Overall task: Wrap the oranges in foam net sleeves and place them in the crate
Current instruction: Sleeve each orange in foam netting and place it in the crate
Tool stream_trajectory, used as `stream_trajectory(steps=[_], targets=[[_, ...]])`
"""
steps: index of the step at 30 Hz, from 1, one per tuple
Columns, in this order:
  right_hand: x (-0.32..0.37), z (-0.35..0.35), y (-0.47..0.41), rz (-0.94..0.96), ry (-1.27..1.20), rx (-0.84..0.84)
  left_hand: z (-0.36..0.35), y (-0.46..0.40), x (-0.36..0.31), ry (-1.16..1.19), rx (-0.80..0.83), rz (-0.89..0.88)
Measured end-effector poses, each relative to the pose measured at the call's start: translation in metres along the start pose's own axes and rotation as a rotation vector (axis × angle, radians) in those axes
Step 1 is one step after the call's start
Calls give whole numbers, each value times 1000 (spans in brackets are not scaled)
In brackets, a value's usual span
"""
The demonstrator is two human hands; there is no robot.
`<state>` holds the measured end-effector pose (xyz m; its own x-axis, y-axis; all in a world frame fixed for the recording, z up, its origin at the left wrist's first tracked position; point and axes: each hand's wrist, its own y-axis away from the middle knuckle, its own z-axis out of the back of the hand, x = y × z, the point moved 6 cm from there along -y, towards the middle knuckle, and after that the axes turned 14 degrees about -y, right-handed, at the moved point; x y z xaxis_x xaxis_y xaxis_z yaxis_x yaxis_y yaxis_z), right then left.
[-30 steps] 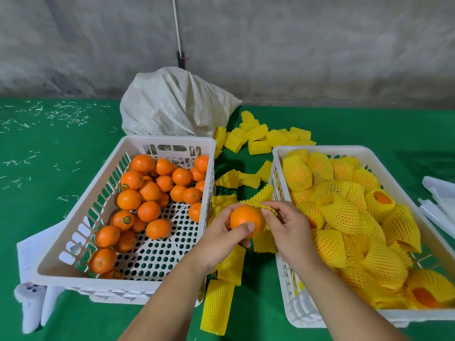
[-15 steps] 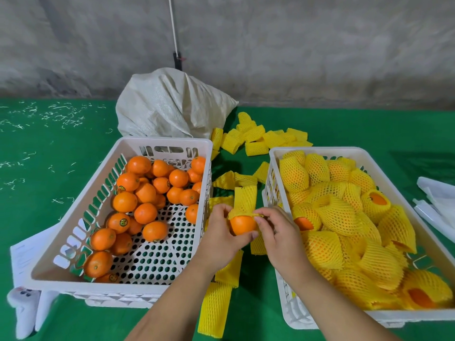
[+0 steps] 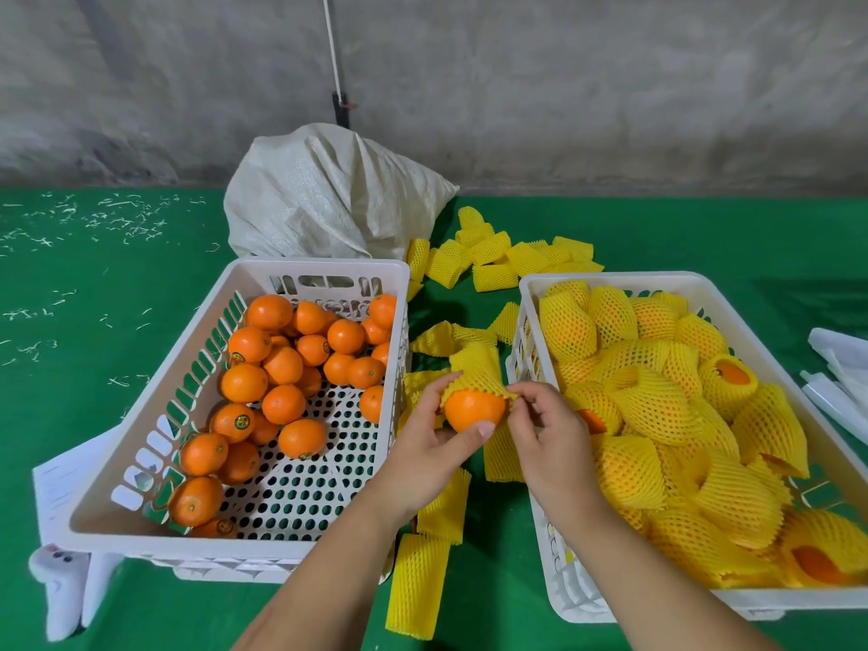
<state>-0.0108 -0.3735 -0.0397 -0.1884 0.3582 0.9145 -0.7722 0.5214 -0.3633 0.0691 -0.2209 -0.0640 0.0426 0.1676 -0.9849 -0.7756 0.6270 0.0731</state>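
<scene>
Glossy, finely dimpled orange (image 3: 473,408); soft yellow foam net sleeve (image 3: 474,368); matt white perforated plastic crate (image 3: 681,280); woven white sack (image 3: 329,199); matt green table cover (image 3: 94,284).

Single head-worn wide-angle view, looking forward and down, close above the green tabletop (image 3: 117,378), facing a grey wall (image 3: 563,86).

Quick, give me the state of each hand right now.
Left hand: closed, holding the orange from below.
Right hand: closed, pinching the edge of the foam net sleeve partly pulled over that orange.
</scene>
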Motion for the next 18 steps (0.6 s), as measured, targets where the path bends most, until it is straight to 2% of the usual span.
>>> stream_trajectory(steps=[2,5,8,11,14,16,18], targets=[[5,2,1,32,-39,-40,1,-2,0,-45,-47,-13],[14,-4,6,157,7,35,7,-4,2,-102,-177,26],[7,-10,2,32,4,101,8,-3,5,-96,-256,83],[7,-18,4,33,74,185,4,-3,5,26,-170,103],[9,-10,2,69,62,111,-3,-1,1,45,-31,65],[7,-7,0,41,45,65,-4,0,-2,44,-9,43],[5,-9,0,19,82,92,-2,0,-1,89,-18,36]])
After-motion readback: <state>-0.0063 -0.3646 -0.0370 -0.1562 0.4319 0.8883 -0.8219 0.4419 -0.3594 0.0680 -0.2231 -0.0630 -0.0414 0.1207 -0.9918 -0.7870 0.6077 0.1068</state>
